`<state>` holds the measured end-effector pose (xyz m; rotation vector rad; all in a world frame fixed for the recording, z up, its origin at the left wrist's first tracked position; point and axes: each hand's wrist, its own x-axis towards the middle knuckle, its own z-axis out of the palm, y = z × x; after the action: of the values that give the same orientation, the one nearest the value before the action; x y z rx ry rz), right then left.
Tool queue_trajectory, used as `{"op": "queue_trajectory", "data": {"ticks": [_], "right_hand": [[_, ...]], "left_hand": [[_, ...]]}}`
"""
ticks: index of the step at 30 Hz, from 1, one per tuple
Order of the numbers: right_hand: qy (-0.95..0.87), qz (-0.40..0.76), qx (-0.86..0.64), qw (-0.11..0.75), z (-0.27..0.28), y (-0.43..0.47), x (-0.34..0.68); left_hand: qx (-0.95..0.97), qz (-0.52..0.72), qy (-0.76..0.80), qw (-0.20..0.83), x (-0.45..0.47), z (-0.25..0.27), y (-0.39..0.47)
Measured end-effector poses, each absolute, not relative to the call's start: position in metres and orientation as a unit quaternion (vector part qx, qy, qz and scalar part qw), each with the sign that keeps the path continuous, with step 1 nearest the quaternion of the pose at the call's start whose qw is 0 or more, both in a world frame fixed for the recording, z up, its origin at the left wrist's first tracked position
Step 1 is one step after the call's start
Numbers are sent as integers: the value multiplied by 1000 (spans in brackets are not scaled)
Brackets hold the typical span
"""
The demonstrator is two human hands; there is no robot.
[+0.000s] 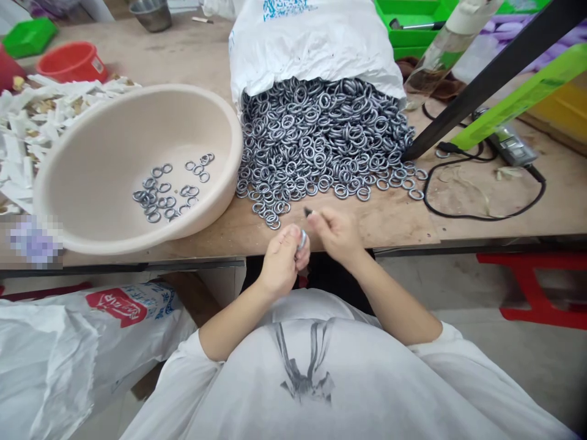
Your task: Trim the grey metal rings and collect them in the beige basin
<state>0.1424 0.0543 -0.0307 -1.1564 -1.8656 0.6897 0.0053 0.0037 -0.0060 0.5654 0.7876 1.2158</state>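
My left hand [280, 260] is closed on a grey ring [302, 239], pinched between thumb and fingers at the table's front edge. Just to its right, my right hand [338, 237] grips a small dark tool, whose black tip [307, 211] pokes out past the thumb; the rest is hidden by the fingers. Tool and ring are apart. Beyond both hands a heap of loose grey rings [321, 137] spills from the mouth of a white sack [316, 52]. On the left stands a beige basin [236, 143] with a number of similar rings [153, 198] on its bottom.
White scraps [22, 140] lie left of the basin, near a red bowl [71, 63]. A metal bowl [151, 15] stands farther back. On the right are a slanted black bar [486, 79], a bright green strip [518, 101], a black cable [481, 217] and a bottle [449, 49].
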Motion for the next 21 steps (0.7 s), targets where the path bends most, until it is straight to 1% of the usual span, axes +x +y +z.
{"op": "queue_trajectory", "data": {"ticks": [2, 4, 9, 11, 12, 14, 16, 17, 19, 21], "right_hand": [[-714, 269, -496, 415, -34, 67, 143], [-731, 252, -504, 384, -33, 78, 137], [-833, 196, -474, 208, -25, 89, 106], [-831, 162, -507, 158, -24, 92, 100], [-825, 148, -525, 148, -24, 94, 100], [-810, 141, -546, 162, -23, 97, 107], [-786, 187, -547, 217, -21, 99, 119], [-767, 240, -538, 256, -19, 97, 125], [-707, 383, -492, 334, -15, 90, 134], [-630, 523, -429, 382, -14, 77, 134]], "left_hand": [[263, 537, 344, 724, -1, -7, 1], [254, 550, 359, 710, -12, -10, 1], [247, 599, 441, 621, -51, -19, 4], [236, 604, 458, 608, -63, -20, 7], [226, 607, 459, 608, -67, -20, 8], [203, 611, 452, 617, -70, -18, 12], [192, 604, 443, 634, -66, -16, 17], [197, 595, 441, 642, -62, -15, 19], [226, 567, 446, 655, -50, -15, 23], [273, 528, 446, 669, -35, -17, 25]]}}
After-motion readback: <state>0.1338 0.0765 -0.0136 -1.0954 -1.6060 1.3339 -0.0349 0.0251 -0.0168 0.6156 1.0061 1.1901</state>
